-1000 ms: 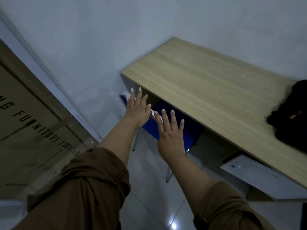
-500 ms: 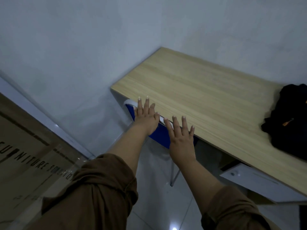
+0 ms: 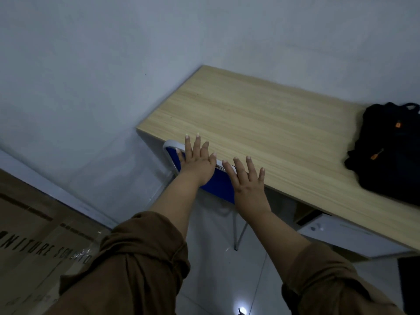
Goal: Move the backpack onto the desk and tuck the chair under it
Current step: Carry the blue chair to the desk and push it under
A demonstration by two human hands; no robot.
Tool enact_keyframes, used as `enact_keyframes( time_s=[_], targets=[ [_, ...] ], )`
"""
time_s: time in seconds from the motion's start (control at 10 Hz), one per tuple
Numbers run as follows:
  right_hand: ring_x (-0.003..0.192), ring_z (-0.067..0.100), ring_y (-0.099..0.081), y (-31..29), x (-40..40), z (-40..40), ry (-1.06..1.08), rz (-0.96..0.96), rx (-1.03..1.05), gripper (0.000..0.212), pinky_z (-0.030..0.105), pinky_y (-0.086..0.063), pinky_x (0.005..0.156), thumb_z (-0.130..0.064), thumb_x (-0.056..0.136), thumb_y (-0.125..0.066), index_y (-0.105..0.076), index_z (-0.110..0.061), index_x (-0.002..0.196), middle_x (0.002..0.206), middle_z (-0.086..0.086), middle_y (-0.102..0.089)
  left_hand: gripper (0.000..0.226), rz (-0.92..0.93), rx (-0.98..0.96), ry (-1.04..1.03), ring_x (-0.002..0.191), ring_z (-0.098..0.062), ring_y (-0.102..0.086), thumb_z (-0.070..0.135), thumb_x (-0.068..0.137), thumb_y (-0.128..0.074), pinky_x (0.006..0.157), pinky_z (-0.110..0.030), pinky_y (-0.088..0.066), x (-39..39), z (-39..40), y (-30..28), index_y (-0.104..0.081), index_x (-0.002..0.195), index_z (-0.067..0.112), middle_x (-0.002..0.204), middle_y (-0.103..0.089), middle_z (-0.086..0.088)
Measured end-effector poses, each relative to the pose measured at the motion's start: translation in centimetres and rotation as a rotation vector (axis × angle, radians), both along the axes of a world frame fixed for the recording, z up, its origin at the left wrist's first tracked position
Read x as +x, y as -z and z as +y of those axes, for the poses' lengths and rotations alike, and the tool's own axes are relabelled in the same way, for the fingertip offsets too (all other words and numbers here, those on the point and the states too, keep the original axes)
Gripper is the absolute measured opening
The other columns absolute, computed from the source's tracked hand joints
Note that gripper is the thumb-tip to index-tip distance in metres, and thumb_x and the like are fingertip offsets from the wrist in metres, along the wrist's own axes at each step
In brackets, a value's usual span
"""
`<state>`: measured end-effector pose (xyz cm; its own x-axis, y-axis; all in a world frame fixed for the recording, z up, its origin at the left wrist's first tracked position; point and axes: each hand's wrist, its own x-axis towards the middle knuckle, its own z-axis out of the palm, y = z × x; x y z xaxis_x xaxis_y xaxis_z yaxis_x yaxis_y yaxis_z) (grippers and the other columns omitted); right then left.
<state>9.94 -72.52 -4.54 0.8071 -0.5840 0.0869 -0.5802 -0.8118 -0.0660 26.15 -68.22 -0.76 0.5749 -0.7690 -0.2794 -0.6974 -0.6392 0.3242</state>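
Note:
A black backpack (image 3: 391, 153) with orange zipper pulls lies on the right end of the light wooden desk (image 3: 261, 123). A blue chair (image 3: 219, 183) with a silver frame stands pushed in under the desk's front edge; only its backrest and one leg show. My left hand (image 3: 196, 161) lies flat against the backrest's top, fingers spread. My right hand (image 3: 246, 180) lies flat beside it on the backrest, fingers spread and reaching over the desk edge. Neither hand grips anything.
The desk sits in a corner of white walls. A white drawer unit (image 3: 345, 235) hangs under the desk at the right. A large cardboard box (image 3: 34, 246) with printed lettering stands at the left. The floor is glossy white tile (image 3: 218, 269).
The chair has slid forward under the desk with both flat hands following it. The seat, visible one second ago, is now hidden beneath the desktop.

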Motion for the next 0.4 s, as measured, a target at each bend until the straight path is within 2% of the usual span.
enact_keyframes(
  time_s=[0.1, 0.2, 0.3, 0.4],
  targets=[
    [0.149, 0.035, 0.010, -0.8, -0.3, -0.1, -0.026, 0.049, 0.092, 0.094, 0.063, -0.004, 0.114, 0.003, 0.084, -0.045, 0.010, -0.031, 0.152, 0.164, 0.003, 0.000, 0.062, 0.011, 0.082, 0.006, 0.144, -0.028, 0.035, 0.046, 0.100, -0.010, 0.117, -0.057, 0.018, 0.0, 0.1, -0.6, 0.003, 0.155, 0.021, 0.163, 0.020, 0.000],
    [0.149, 0.031, 0.008, -2.1, -1.1, -0.3, -0.044, 0.060, 0.254, 0.094, 0.058, -0.012, 0.117, 0.001, 0.085, -0.047, 0.009, -0.033, 0.152, 0.163, 0.002, 0.002, 0.064, -0.025, 0.224, 0.038, 0.146, -0.028, 0.030, 0.049, 0.100, -0.008, 0.116, -0.059, 0.016, -0.6, 0.0, -2.4, 0.005, 0.155, 0.021, 0.165, 0.012, -0.002],
    [0.148, 0.031, -0.010, -3.7, -2.7, -0.8, -0.018, 0.004, 0.519, 0.091, 0.046, -0.029, 0.115, -0.006, 0.087, -0.055, 0.002, -0.027, 0.154, 0.163, 0.004, 0.002, 0.063, -0.086, 0.339, 0.113, 0.151, -0.030, 0.014, 0.052, 0.100, -0.013, 0.116, -0.063, 0.011, -1.6, -0.4, -3.6, -0.005, 0.155, 0.023, 0.165, -0.002, -0.006],
    [0.139, 0.029, -0.033, -6.0, -4.9, -1.9, 0.132, -0.029, 0.757, 0.086, 0.035, -0.043, 0.101, -0.014, 0.090, -0.059, -0.003, -0.025, 0.154, 0.162, 0.004, 0.003, 0.059, -0.079, 0.420, 0.221, 0.145, -0.036, -0.025, 0.050, 0.100, -0.026, 0.117, -0.061, -0.014, -3.4, -1.5, -5.2, -0.035, 0.147, 0.015, 0.157, -0.031, -0.014]
  ],
)
